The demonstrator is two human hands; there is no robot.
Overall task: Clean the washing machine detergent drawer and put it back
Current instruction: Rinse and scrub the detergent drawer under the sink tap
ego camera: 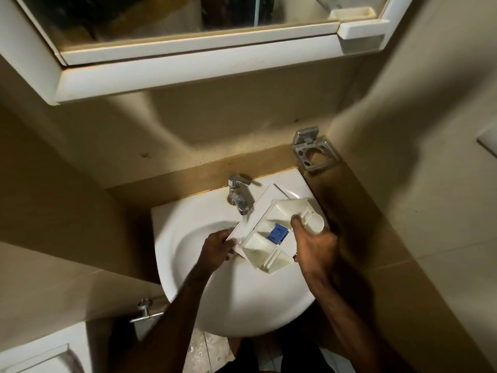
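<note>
Detergent drawer held tilted over the sink, its front panel just under the tap with water running onto it. Left hand pinches the panel's lower corner; right hand grips the drawer's far side, thumb curled over the rim. Blue insert sits inside the drawer.

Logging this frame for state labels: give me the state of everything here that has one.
tap: running, water falling onto the drawer's front panel
detergent drawer: out of the machine, held tilted over the sink
blue insert: seated in the drawer
left hand: grips the front panel's corner
right hand: grips the drawer's rear end
toothbrush holder: empty
</note>
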